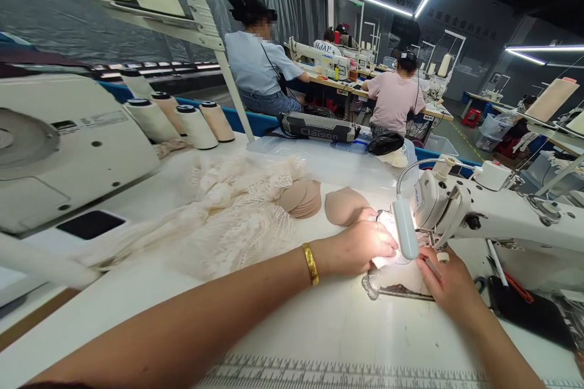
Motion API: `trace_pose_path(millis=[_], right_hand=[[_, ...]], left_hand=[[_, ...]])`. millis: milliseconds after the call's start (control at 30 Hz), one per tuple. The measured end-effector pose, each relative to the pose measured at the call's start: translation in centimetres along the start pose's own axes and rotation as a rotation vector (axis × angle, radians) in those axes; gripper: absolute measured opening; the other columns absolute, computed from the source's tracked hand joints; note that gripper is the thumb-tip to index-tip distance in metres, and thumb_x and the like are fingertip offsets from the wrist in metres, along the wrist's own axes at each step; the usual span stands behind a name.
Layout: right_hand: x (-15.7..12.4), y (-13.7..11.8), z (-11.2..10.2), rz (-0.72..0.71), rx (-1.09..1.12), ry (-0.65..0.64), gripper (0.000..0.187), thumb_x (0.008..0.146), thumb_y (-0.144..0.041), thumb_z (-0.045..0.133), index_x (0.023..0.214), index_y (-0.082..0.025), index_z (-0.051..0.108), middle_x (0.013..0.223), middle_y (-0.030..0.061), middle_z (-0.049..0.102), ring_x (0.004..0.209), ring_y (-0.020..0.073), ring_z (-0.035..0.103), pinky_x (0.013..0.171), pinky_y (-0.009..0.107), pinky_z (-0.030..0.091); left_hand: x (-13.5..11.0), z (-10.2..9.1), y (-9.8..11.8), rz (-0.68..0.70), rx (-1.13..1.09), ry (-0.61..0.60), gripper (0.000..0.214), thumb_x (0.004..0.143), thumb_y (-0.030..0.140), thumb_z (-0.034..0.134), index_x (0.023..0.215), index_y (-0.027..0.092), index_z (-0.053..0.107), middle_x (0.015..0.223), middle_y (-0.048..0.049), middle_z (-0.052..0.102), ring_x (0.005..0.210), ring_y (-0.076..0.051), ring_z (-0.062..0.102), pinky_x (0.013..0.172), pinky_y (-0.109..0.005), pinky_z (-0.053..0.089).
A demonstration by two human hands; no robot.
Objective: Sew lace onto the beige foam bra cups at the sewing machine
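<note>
My left hand (pixel 360 247), with a gold bangle at its wrist, has its fingers bent over a small white piece of fabric (pixel 387 228), brightly lit beside the sewing machine's needle area. On the other side of the needle is my right hand (pixel 449 279), thumb and fingertips drawn close together; what lies between them I cannot make out. The sewing machine (pixel 511 219) reaches in from the right. A lamp (pixel 405 228) on a bent neck hides part of the fabric. Just beyond my left fingers lies a beige bra cup (pixel 345 205).
Left of the cup are several stacked beige cups (pixel 301 199) and a heap of cream lace (pixel 228 219). Thread cones (pixel 196 127) stand at the back left. A ruler strip (pixel 337 371) runs along the front. Scissors and a black phone-like object (pixel 529 310) lie right. Other people work beyond.
</note>
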State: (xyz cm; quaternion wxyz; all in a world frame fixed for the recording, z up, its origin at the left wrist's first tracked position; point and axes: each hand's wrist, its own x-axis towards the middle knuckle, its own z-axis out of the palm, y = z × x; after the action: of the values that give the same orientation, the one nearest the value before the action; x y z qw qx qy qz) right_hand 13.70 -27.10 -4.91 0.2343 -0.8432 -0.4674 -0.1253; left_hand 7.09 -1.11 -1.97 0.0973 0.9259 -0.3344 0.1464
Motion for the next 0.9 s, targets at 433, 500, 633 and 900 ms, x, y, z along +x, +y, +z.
trace_pose_path(millis=[433,500,633,900], right_hand=[[0.05,-0.07,0.1,0.119,0.154,0.058,0.019,0.105,-0.034,0.048,0.105,-0.024,0.064,0.11,0.0095,0.07,0.106,0.0273,0.069,0.084,0.041,0.062],[0.06,-0.13,0.01,0.111,0.142,0.059,0.019,0.105,-0.034,0.049,0.104,-0.024,0.065,0.109,0.0092,0.071,0.104,0.0274,0.07,0.084,0.042,0.062],[0.07,-0.2,-0.07,0.069,0.117,0.064,0.019,0.105,-0.033,0.048,0.103,-0.025,0.065,0.108,0.0091,0.073,0.103,0.0283,0.07,0.088,0.045,0.061],[-0.1,-0.28,-0.1,0.074,0.124,0.045,0.018,0.106,-0.032,0.047,0.105,-0.025,0.064,0.108,0.0092,0.072,0.101,0.0268,0.069,0.083,0.042,0.061]], left_hand=[[-0.1,0.04,0.32,-0.006,-0.013,0.021,0.024,0.072,-0.001,0.061,0.082,0.021,0.063,0.096,-0.0001,0.075,0.09,-0.022,0.061,0.091,-0.045,0.028],[-0.16,0.21,0.31,-0.003,0.004,0.024,0.022,0.075,0.001,0.06,0.083,0.021,0.063,0.094,-0.0008,0.074,0.087,-0.022,0.06,0.09,-0.044,0.028],[-0.27,0.62,0.04,0.013,0.031,0.039,0.017,0.077,0.005,0.061,0.08,0.021,0.061,0.09,-0.0009,0.072,0.084,-0.021,0.059,0.086,-0.043,0.029],[-0.33,0.81,-0.05,0.01,0.015,0.044,0.019,0.078,0.003,0.061,0.083,0.021,0.062,0.095,0.0001,0.075,0.09,-0.022,0.062,0.085,-0.042,0.028]])
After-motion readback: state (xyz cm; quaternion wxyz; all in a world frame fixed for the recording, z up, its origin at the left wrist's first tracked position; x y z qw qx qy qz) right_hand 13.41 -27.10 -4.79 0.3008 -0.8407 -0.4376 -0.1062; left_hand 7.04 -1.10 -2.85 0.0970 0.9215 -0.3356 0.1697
